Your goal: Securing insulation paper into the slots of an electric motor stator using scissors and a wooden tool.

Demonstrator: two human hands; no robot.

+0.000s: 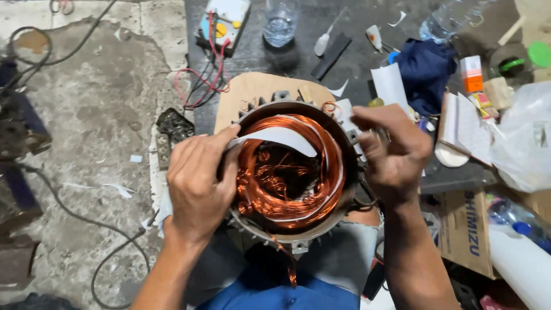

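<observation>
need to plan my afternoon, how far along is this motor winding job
Done: copper coils already sit around the stator housing. In hand: the left hand presses a white insulating strip over the coil top; the right hand is at the rim, blurred. Left: loose wire ends in the bore look untied.

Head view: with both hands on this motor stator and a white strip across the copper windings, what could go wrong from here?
1. The white insulating strip, pinched by the left hand, arches over the copper windings; it might slip or crease.
2. The right hand is blurred at the stator housing rim; the thin wire could get nicked or bent.
3. The stator seems to rest on the person's lap, so it may tip.
</observation>
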